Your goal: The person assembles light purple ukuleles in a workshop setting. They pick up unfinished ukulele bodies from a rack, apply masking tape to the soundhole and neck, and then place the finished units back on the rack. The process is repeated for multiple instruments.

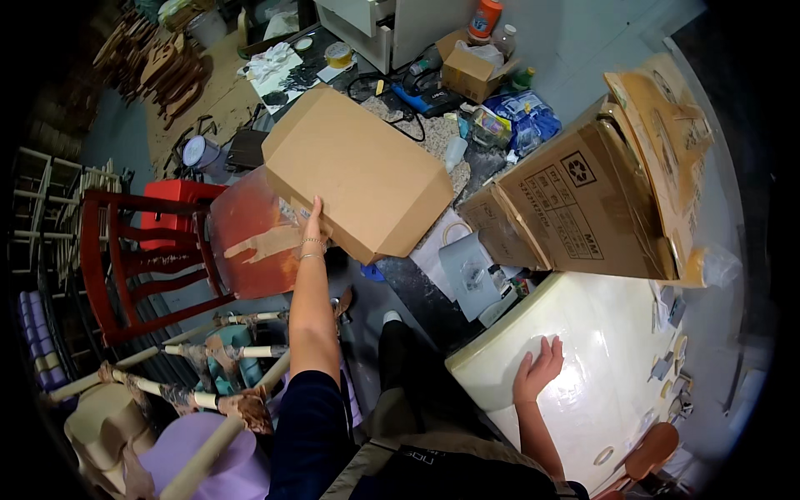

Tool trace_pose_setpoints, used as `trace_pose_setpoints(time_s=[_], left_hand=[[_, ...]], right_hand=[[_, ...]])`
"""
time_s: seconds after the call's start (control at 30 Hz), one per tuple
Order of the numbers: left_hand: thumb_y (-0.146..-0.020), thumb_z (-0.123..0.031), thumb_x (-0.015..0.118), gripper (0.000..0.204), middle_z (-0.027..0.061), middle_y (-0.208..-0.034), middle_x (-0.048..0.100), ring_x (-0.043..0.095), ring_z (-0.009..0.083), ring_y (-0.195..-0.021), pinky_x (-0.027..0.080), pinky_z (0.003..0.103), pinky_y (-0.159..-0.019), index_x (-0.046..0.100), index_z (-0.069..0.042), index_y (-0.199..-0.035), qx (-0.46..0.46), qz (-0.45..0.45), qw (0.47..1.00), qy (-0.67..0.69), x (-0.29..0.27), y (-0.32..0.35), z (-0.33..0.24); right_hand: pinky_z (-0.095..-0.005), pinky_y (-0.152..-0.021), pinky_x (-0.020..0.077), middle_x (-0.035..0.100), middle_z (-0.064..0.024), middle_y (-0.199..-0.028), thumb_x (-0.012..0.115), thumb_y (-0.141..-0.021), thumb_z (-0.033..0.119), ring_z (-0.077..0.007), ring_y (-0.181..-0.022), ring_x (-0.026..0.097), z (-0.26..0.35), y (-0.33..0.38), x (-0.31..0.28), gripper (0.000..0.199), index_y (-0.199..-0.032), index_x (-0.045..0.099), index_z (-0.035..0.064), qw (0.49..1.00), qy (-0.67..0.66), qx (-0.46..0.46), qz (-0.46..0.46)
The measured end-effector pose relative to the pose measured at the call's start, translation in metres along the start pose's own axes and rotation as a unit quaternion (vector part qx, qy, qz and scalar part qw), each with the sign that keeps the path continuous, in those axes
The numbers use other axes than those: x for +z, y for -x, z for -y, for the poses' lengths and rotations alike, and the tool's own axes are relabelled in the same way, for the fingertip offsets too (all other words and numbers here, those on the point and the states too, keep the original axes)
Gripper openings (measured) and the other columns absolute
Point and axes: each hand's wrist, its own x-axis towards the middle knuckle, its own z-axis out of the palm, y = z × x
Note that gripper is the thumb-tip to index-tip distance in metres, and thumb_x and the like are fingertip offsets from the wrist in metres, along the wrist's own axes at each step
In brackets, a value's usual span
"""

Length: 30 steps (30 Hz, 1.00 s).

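A shallow, plain brown cardboard box (358, 162) with slanted edges is tilted above the cluttered worktop. My left hand (312, 227) grips its near left edge, with part of the fingers hidden at the cardboard. Over a glossy cream-white panel (583, 333), my right hand (537, 371) holds nothing, its fingers loosely bent and apart. Whether it touches the panel, I cannot tell. Just beyond the panel stands a larger printed carton (575, 196), with flattened cardboard (667, 142) leaning on its right side.
A dark red wooden chair (137, 262) with a worn seat stands at the left. On the worktop lie a blue-and-black power tool (425, 100), a small open carton (471, 71), a blue plastic packet (533, 121) and a grey-blue holder (475, 271). Tape-wrapped poles (212, 400) fill the lower left.
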Motion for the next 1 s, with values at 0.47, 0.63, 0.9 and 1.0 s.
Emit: trace_pose_setpoints(time_s=[0.47, 0.63, 0.9, 1.0], left_hand=[[-0.069, -0.033, 0.073, 0.094, 0.0233, -0.13, 0.037, 0.043, 0.0295, -0.115, 0.042, 0.037, -0.089, 0.017, 0.002, -0.136, 0.113, 0.004, 0.993, 0.041, 0.065, -0.07, 0.025], [-0.07, -0.029, 0.074, 0.088, 0.0206, -0.128, 0.039, 0.042, 0.0273, -0.115, 0.037, 0.035, -0.093, 0.022, 0.007, -0.132, 0.169, -0.124, 0.978, 0.006, 0.093, -0.044, 0.032], [-0.072, -0.031, 0.072, 0.095, 0.014, -0.127, 0.042, 0.048, 0.0206, -0.103, 0.042, 0.032, -0.083, 0.008, -0.008, -0.139, 0.025, -0.085, 0.994, 0.057, 0.034, 0.021, 0.009], [-0.072, -0.038, 0.07, 0.086, 0.0107, -0.132, 0.033, 0.031, 0.027, -0.123, 0.029, 0.047, -0.099, 0.019, -0.012, -0.137, 0.086, -0.056, 0.984, 0.148, 0.006, -0.019, 0.049]], right_hand=[[-0.0508, -0.101, 0.0161, 0.033, -0.0224, -0.132, 0.048, -0.077, 0.009, -0.0403, -0.122, 0.028, 0.006, -0.008, -0.001, 0.045, -0.121, 0.042, -0.0008, 0.999, 0.016, 0.013, 0.034], [-0.0461, -0.1, 0.0232, 0.031, -0.0234, -0.131, 0.044, -0.079, 0.003, -0.0389, -0.121, 0.03, 0.011, -0.009, -0.006, 0.043, -0.121, 0.041, -0.004, 0.999, 0.016, -0.003, 0.043], [-0.0505, -0.101, 0.0169, 0.032, -0.0227, -0.133, 0.044, -0.079, 0.008, -0.0398, -0.123, 0.027, 0.007, -0.004, -0.003, 0.044, -0.122, 0.042, -0.0007, 0.999, 0.01, 0.009, 0.034], [-0.0502, -0.101, 0.0175, 0.032, -0.0227, -0.133, 0.044, -0.08, 0.009, -0.0399, -0.123, 0.027, 0.006, -0.007, -0.001, 0.043, -0.122, 0.041, -0.0009, 0.999, 0.001, 0.009, 0.037]])
